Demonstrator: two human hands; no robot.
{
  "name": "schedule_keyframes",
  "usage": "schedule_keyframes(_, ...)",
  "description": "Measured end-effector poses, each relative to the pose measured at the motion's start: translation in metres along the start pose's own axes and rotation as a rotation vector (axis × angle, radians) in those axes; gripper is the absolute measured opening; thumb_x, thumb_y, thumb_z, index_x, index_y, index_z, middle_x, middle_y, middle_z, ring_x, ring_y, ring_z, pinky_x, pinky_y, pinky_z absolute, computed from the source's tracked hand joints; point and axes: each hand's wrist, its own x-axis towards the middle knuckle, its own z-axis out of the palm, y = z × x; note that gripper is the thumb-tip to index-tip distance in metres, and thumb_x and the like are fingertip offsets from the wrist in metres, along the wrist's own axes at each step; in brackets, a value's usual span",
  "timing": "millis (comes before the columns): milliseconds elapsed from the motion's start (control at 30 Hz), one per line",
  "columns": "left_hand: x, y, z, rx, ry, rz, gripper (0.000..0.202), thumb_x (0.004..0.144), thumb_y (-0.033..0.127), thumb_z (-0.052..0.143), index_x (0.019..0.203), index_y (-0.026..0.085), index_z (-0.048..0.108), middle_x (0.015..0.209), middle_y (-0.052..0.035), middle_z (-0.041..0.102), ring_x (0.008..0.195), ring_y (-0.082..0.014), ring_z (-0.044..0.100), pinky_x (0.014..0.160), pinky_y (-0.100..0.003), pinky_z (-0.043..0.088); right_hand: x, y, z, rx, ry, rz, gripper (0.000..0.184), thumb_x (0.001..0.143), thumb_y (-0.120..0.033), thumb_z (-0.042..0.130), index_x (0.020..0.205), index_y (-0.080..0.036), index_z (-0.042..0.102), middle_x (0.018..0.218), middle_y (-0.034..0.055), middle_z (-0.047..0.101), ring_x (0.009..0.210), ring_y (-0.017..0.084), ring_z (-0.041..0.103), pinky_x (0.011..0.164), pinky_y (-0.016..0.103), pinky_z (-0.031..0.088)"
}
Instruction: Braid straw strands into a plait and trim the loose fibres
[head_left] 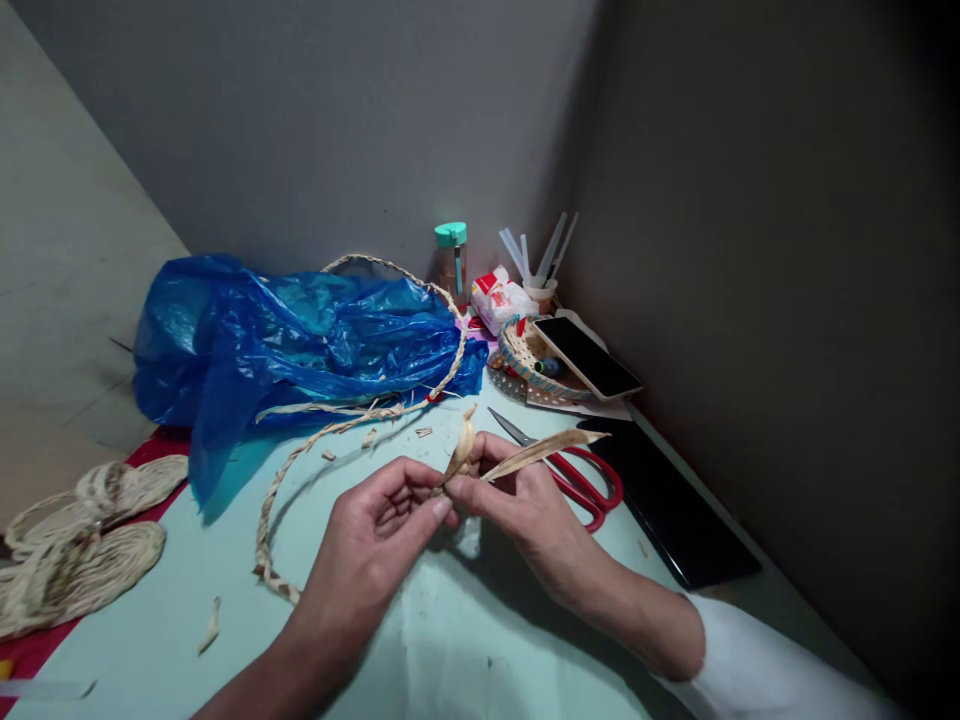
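My left hand and my right hand meet over the pale green tabletop. Dry, straw-coloured husk strips are pinched between the fingertips of both. One strip sticks up between the hands, while another points off to the right past my right hand. A long braided cord of the same fibre runs from beside my left wrist, up and around in a loop at the back. Whether it joins the strips in my fingers is hidden by my left hand. Red-handled scissors lie just beyond my right hand.
A crumpled blue plastic bag fills the back left. Woven slippers lie at the left edge. At the back right are a small basket with a phone on it, a teal-lidded jar and a black tablet-like slab.
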Motion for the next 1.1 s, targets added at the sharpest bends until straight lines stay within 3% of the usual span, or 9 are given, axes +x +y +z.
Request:
schedule_keyframes(167, 0.001, -0.004, -0.001, 0.007, 0.079, -0.016, 0.018, 0.075, 0.034, 0.075, 0.082, 0.017, 0.071, 0.069, -0.0008, 0.068, 0.058, -0.0117, 0.053, 0.055, -0.023, 0.041, 0.002, 0.012, -0.005, 0.022, 0.033, 0.017, 0.019, 0.082, -0.033, 0.070, 0.077, -0.017, 0.061, 0.070, -0.0002, 0.062, 0.067, 0.014, 0.054, 0.065, 0.028, 0.039)
schedule_keyframes(367, 0.000, -0.014, -0.004, -0.152, 0.049, -0.066, 0.018, 0.082, 0.034, 0.072, 0.080, 0.017, 0.067, 0.072, 0.0001, 0.066, 0.064, -0.0106, 0.050, 0.059, -0.021, 0.039, 0.003, 0.013, -0.005, 0.174, 0.015, 0.093, 0.026, 0.083, -0.037, 0.073, 0.075, -0.015, 0.064, 0.069, 0.0015, 0.066, 0.058, 0.009, 0.050, 0.054, 0.023, 0.037)
schedule_keyframes(533, 0.001, -0.012, 0.003, -0.164, 0.025, -0.035, 0.020, 0.085, 0.035, 0.066, 0.079, 0.017, 0.061, 0.071, 0.0004, 0.064, 0.063, -0.0100, 0.047, 0.060, -0.021, 0.038, -0.001, 0.010, -0.003, 0.092, 0.084, 0.078, 0.031, 0.081, -0.041, 0.075, 0.071, -0.015, 0.064, 0.066, 0.0020, 0.065, 0.054, 0.009, 0.049, 0.050, 0.021, 0.036)
schedule_keyframes(667, 0.000, -0.002, 0.006, -0.144, 0.030, 0.024, 0.013, 0.080, 0.028, 0.064, 0.074, 0.016, 0.061, 0.068, -0.0006, 0.063, 0.062, -0.0120, 0.052, 0.062, -0.024, 0.042, -0.002, 0.014, -0.008, -0.005, 0.162, 0.104, 0.035, 0.076, -0.047, 0.079, 0.068, -0.017, 0.064, 0.061, 0.0012, 0.061, 0.052, 0.009, 0.046, 0.047, 0.021, 0.034)
schedule_keyframes(767, 0.000, 0.003, 0.007, -0.144, 0.060, 0.043, 0.008, 0.076, 0.023, 0.062, 0.074, 0.016, 0.064, 0.066, -0.0014, 0.065, 0.057, -0.0126, 0.054, 0.058, -0.026, 0.043, 0.001, 0.017, -0.016, -0.038, 0.142, 0.119, 0.034, 0.072, -0.048, 0.081, 0.069, -0.018, 0.066, 0.063, 0.0028, 0.060, 0.052, 0.011, 0.046, 0.046, 0.023, 0.037)
schedule_keyframes(967, 0.000, 0.005, 0.004, -0.181, 0.129, 0.086, 0.005, 0.074, 0.019, 0.062, 0.070, 0.015, 0.064, 0.063, -0.0019, 0.065, 0.060, -0.0140, 0.056, 0.058, -0.025, 0.041, 0.001, 0.016, -0.022, -0.304, 0.103, 0.051, 0.033, 0.077, -0.051, 0.074, 0.087, -0.019, 0.069, 0.075, 0.0066, 0.066, 0.062, 0.018, 0.057, 0.052, 0.027, 0.048)
schedule_keyframes(1100, 0.004, 0.011, -0.006, -0.237, 0.199, 0.123, 0.007, 0.075, 0.021, 0.062, 0.072, 0.015, 0.062, 0.064, -0.0010, 0.062, 0.062, -0.0135, 0.054, 0.060, -0.025, 0.041, -0.007, 0.013, -0.011, -0.568, -0.068, -0.024, 0.038, 0.089, -0.050, 0.062, 0.113, -0.021, 0.061, 0.077, 0.0030, 0.067, 0.063, 0.016, 0.061, 0.056, 0.024, 0.052)
